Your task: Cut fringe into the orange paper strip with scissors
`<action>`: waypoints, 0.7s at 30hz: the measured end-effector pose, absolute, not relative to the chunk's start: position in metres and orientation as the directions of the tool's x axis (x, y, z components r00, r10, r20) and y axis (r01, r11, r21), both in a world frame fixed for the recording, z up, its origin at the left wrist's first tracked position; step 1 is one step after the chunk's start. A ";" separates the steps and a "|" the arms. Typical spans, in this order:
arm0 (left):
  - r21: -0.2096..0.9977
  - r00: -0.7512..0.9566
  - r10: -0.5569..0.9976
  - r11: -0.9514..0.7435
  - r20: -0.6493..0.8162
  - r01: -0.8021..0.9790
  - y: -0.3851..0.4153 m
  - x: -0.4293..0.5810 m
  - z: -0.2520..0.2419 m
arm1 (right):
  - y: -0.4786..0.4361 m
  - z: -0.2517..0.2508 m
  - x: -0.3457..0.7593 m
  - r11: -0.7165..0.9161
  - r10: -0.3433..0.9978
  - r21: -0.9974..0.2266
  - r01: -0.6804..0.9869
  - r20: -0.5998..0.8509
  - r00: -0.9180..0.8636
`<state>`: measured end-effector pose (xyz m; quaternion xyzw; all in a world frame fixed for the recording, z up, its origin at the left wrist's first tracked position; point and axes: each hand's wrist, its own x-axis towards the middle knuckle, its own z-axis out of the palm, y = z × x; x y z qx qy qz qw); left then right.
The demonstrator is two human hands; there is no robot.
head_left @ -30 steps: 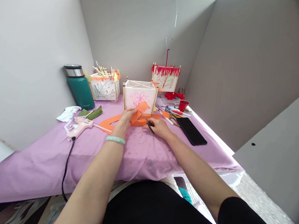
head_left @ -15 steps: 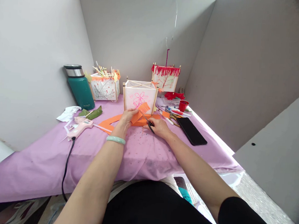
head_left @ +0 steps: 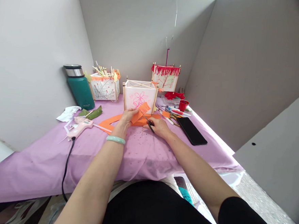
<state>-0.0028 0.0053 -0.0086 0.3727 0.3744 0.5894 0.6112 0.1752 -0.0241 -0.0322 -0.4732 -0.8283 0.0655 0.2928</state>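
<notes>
My left hand [head_left: 125, 120] pinches an orange paper strip [head_left: 140, 112] whose far end is cut into a fringe. My right hand [head_left: 159, 126] grips small black scissors [head_left: 147, 120], their blades pointing into the strip's edge. Both hands work just in front of a white paper lantern [head_left: 139, 96] with a pink flower drawn on it. More orange paper [head_left: 107, 123] lies flat on the purple cloth under my left hand. A pale green bangle sits on my left wrist.
A pink glue gun [head_left: 78, 127] with a black cord lies at the left. A green flask [head_left: 80, 87] and two more lanterns [head_left: 104, 85] stand at the back. A black phone [head_left: 191, 130], markers [head_left: 177, 111] and a red cup [head_left: 183, 105] lie to the right. Grey partition walls enclose the table.
The fringed strip has dropped slightly and shifted in my left hand; the scissors have nudged along its edge. Both arms stay in place.
</notes>
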 end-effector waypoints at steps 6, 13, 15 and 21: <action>0.878 -0.035 0.999 -0.022 0.006 -0.479 0.011 -0.005 -0.011 | -0.025 -0.032 0.176 0.564 0.815 -0.412 0.716 0.416 -0.403; 0.874 -0.098 0.995 -0.049 0.002 -0.484 0.012 -0.005 -0.010 | -0.027 -0.029 0.176 0.575 0.811 -0.426 0.699 0.411 -0.417; 0.876 -0.086 0.996 -0.049 0.008 -0.480 0.011 -0.004 -0.010 | -0.028 -0.029 0.176 0.574 0.812 -0.428 0.698 0.407 -0.418; 0.878 -0.044 0.999 -0.034 0.015 -0.478 0.013 -0.004 -0.012 | -0.027 -0.029 0.175 0.575 0.810 -0.421 0.701 0.411 -0.418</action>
